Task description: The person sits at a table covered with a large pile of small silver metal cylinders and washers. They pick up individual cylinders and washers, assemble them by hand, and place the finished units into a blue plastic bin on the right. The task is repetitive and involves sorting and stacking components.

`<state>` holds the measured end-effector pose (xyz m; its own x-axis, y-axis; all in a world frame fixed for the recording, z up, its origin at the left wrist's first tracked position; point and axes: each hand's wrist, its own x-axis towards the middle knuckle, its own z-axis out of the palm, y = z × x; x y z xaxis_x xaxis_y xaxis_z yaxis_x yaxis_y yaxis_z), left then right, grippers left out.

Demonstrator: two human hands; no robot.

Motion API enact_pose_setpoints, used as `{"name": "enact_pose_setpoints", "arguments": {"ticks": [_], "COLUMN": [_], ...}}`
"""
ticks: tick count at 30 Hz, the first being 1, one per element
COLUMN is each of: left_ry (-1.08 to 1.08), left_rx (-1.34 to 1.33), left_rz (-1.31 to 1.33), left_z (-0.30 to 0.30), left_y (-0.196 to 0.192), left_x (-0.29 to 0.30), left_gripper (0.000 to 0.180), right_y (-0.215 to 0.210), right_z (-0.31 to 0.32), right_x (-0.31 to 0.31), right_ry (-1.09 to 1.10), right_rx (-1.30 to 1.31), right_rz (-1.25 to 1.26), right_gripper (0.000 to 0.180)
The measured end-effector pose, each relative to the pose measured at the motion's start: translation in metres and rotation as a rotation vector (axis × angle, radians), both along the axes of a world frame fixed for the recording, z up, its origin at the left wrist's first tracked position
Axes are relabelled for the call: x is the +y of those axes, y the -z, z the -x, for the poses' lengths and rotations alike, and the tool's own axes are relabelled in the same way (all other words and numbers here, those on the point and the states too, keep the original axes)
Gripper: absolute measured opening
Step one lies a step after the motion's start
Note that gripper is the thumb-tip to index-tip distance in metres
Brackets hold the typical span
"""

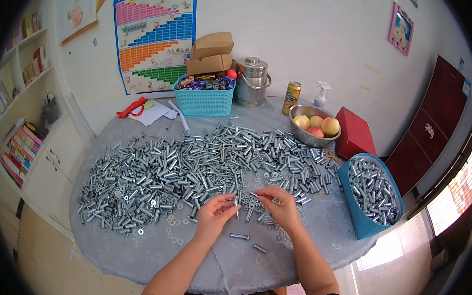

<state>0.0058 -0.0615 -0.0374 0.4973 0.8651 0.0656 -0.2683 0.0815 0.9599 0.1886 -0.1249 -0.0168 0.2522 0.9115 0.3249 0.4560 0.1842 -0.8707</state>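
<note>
Left hand (214, 213) pinches a bolt (237, 208); right hand (282, 207), a metal piece (254, 194)

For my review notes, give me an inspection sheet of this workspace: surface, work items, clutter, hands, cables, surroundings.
Surface: grey patterned tablecloth.
Job's things: broad heap of metal pieces; two loose pieces nearer the person; blue bin of more at right.
Clutter: turquoise basket, steel canister, can, spray bottle, fruit bowl, red box.
Hands: left hand holds a slim metal piece; right hand pinches a small metal piece.
Cables: nothing seen.
Surroundings: bookshelf left, poster on the wall behind.
</note>
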Motion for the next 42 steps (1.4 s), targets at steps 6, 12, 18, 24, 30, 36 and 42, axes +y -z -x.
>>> {"name": "enact_pose_setpoints", "arguments": {"ticks": [6,12,18,24,30,36,42], "left_ry": [-0.002,0.000,-0.035,-0.085,-0.016,0.027,0.105], "left_rx": [-0.079,-0.101,-0.163,-0.205,-0.230,-0.287,-0.165], "left_rz": [0.075,0.088,0.280,0.390,0.504,0.586,0.533], "left_z": [0.003,0.002,0.005,0.006,0.006,0.006,0.006], "left_y": [0.002,0.001,0.005,0.007,0.007,0.017,0.005], "left_x": [0.004,0.004,0.009,0.011,0.009,0.012,0.004], "left_gripper": [0.028,0.028,0.024,0.017,0.015,0.014,0.014], "right_y": [0.021,0.027,0.024,0.012,0.014,0.006,0.012], "right_z": [-0.008,-0.002,0.000,0.013,0.017,0.023,0.021], "right_x": [0.004,0.006,0.008,0.004,0.004,0.002,0.003], "right_ry": [-0.045,0.006,0.116,-0.119,-0.134,-0.059,-0.028], "right_rx": [-0.511,-0.651,-0.300,0.467,0.352,-0.092,-0.084], "right_rz": [-0.018,-0.052,-0.045,0.132,0.120,-0.146,-0.189], "right_gripper": [0.020,0.014,0.009,0.015,0.016,0.016,0.017]}}
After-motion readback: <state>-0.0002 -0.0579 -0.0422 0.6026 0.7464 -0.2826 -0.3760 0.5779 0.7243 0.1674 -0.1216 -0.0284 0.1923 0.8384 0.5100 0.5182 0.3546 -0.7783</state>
